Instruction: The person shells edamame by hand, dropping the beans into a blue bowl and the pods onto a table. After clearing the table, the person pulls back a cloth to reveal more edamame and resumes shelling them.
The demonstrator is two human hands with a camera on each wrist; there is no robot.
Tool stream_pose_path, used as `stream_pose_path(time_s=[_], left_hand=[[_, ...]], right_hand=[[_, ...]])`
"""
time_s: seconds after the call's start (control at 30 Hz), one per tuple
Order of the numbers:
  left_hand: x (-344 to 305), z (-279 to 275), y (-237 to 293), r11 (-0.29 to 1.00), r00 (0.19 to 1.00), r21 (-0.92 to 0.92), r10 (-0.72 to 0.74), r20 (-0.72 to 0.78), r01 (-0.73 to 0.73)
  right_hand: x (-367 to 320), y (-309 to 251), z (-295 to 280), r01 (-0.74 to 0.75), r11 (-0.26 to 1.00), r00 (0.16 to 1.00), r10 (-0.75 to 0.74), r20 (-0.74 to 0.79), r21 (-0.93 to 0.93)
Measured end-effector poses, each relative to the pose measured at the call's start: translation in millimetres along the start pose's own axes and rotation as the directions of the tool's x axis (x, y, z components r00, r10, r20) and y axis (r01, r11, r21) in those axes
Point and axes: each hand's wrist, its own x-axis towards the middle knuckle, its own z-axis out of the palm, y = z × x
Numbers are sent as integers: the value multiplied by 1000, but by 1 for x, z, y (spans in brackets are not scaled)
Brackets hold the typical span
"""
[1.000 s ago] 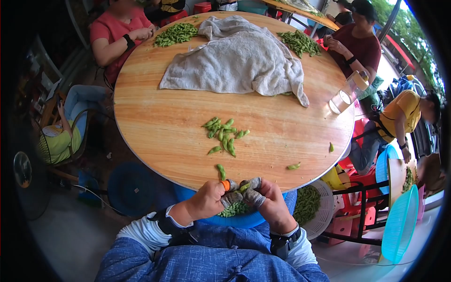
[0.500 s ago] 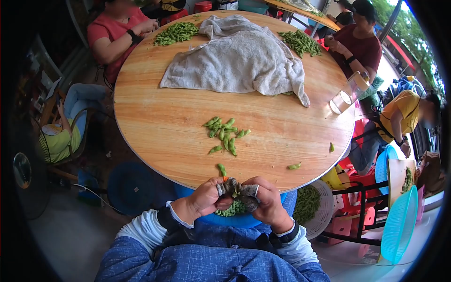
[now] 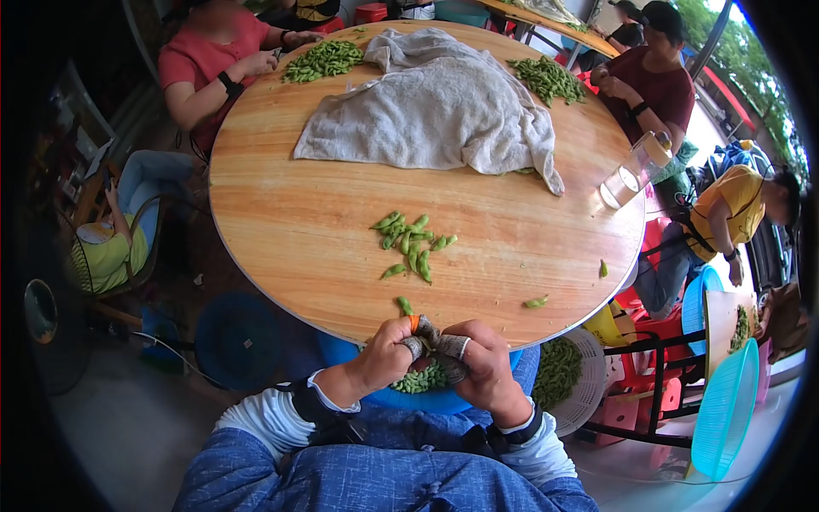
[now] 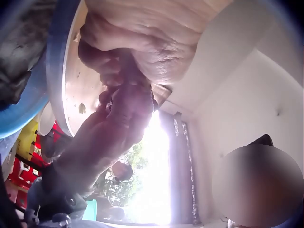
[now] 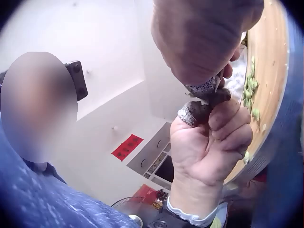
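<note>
My left hand (image 3: pixel 381 352) and right hand (image 3: pixel 486 363) meet at the table's near edge, thumbs and forefingers pinching a green bean pod that their tips almost wholly hide. Grey cloth covers (image 5: pixel 192 113) wrap the thumb and fingertips, and an orange band (image 3: pixel 415 323) circles one left finger. Below the hands, a blue basin (image 3: pixel 461 401) holds shelled green beans (image 3: pixel 420 378). One pod (image 3: pixel 404 305) lies just beyond the left fingertips. Farther in is a small group of pods (image 3: pixel 415 245). The left wrist view mostly shows palm and the other forearm.
A grey towel (image 3: pixel 426 111) covers the far middle of the round wooden table (image 3: pixel 324 230). Pod piles (image 3: pixel 322 61) lie near two seated people. A glass jug (image 3: pixel 627 175) stands at right. Beside my right leg is a white basket (image 3: pixel 595 375) of pods.
The pod showed plainly between my fingertips a second ago; now the fingers have turned and closed over it. The person in red at far left has reached a hand toward their pile.
</note>
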Motion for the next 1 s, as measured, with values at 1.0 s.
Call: stream_pose_path(time_s=[1.0], left_hand=[[1, -29, 34, 213, 877, 947, 466, 120, -243]], right_hand=[[-31, 29, -60, -525, 832, 794, 403, -456, -180]])
